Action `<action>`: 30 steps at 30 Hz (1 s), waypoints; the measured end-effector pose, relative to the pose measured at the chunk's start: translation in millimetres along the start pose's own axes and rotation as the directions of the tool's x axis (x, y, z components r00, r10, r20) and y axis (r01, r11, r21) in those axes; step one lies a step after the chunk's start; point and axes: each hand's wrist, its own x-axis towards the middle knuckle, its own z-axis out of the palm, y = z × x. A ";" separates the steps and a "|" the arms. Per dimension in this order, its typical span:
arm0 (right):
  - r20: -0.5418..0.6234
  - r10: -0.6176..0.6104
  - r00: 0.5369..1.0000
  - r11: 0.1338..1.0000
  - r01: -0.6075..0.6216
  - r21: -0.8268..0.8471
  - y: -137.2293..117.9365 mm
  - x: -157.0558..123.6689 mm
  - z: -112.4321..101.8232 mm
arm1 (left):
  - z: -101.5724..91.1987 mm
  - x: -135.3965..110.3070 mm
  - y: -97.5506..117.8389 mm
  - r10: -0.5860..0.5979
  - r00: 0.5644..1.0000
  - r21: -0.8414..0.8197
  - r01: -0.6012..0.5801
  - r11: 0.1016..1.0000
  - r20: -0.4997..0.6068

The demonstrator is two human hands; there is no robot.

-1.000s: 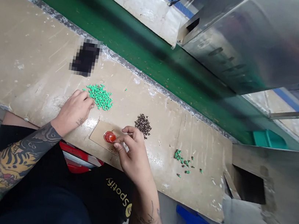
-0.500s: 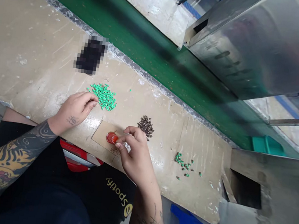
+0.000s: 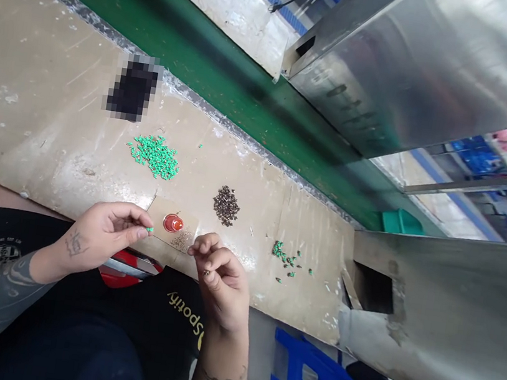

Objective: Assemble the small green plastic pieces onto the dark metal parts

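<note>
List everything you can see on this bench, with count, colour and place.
worn tan wooden board: one, tan, across the frame
green conveyor belt: one, green, behind the board
shiny metal housing: one, silver, upper right
black blurred-out object: one, black, far edge of the board
large pile of small green plastic pieces: many, green, left of centre
pile of tiny dark brown pieces: many, brown, centre
scatter of green pieces: several, green, right
brown cardboard square: one, brown, near edge
red round domed cap: one, red, on the cardboard
teal plastic bin: one, teal, by the belt
blue plastic stool: one, blue, below the board
left hand: pinches single green piece
right hand: pinches single dark piece
</note>
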 end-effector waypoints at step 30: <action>-0.062 -0.054 0.997 0.992 0.061 0.108 -28.1 -30.2 55.0 | 41.7 -37.3 3.7 0.126 0.984 -0.147 -0.108 0.983 0.125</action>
